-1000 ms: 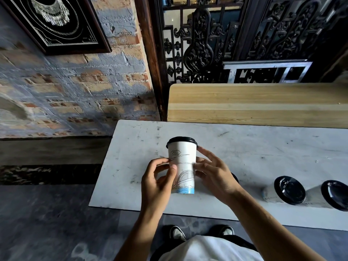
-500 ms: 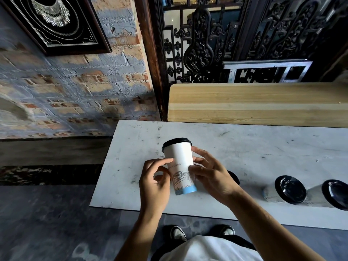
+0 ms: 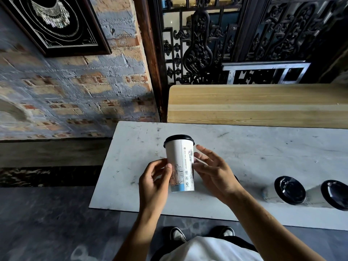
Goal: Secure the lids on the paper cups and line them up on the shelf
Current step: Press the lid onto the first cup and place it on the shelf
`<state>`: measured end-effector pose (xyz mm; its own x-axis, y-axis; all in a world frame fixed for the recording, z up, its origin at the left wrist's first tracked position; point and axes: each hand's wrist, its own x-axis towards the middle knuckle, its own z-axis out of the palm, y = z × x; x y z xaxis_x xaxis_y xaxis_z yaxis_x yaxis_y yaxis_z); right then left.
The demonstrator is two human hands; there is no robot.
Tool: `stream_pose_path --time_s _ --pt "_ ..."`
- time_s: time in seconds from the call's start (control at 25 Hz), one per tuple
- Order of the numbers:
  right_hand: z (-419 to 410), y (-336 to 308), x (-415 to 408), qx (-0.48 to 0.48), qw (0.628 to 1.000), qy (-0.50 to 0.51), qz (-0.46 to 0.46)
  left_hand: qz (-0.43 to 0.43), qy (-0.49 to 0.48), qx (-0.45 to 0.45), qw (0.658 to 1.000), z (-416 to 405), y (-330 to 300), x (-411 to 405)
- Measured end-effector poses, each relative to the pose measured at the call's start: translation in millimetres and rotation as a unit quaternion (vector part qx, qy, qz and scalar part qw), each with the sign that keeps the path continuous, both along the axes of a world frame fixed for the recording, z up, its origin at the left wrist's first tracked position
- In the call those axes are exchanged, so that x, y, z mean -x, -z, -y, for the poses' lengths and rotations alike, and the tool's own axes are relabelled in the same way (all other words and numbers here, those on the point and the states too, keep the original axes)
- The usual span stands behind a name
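Upright above the pale worktop (image 3: 244, 147), a white paper cup (image 3: 179, 166) with a black lid (image 3: 178, 138) sits between both hands. On its left side the left hand (image 3: 155, 182) holds it, thumb laid on the wall and fingers curled behind it. The right hand (image 3: 212, 170) has a loose, wide grip, fingers spread and only lightly touching the cup's right side. Two more lidded cups (image 3: 282, 191) (image 3: 331, 194) stand well to the right near the front edge.
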<state>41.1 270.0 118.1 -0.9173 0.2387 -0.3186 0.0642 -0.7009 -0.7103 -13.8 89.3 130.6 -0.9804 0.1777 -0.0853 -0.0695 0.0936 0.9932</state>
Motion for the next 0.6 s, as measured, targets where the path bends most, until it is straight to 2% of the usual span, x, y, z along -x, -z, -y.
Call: stream_pose_path --time_s 0.16,0.28,0.48,0.6 --pt "-2.7 7.3 1.0 -0.002 1.000 -0.027 -0.004 -0.016 0.010 0.001 1.000 -0.4 0.5 -2.1" --pt "1.6 -3.3 1.1 -0.070 0.994 -0.076 -0.024 -0.016 0.010 0.004 1.000 0.3 0.7 -1.5" --pt "8.1 -6.5 2.6 -0.177 0.978 -0.079 0.073 0.001 0.012 -0.002 1.000 5.5 3.3 8.0" --pt "12.7 -8.7 5.5 -0.195 0.975 -0.081 0.074 0.014 0.027 -0.011 0.999 7.8 2.7 16.3"
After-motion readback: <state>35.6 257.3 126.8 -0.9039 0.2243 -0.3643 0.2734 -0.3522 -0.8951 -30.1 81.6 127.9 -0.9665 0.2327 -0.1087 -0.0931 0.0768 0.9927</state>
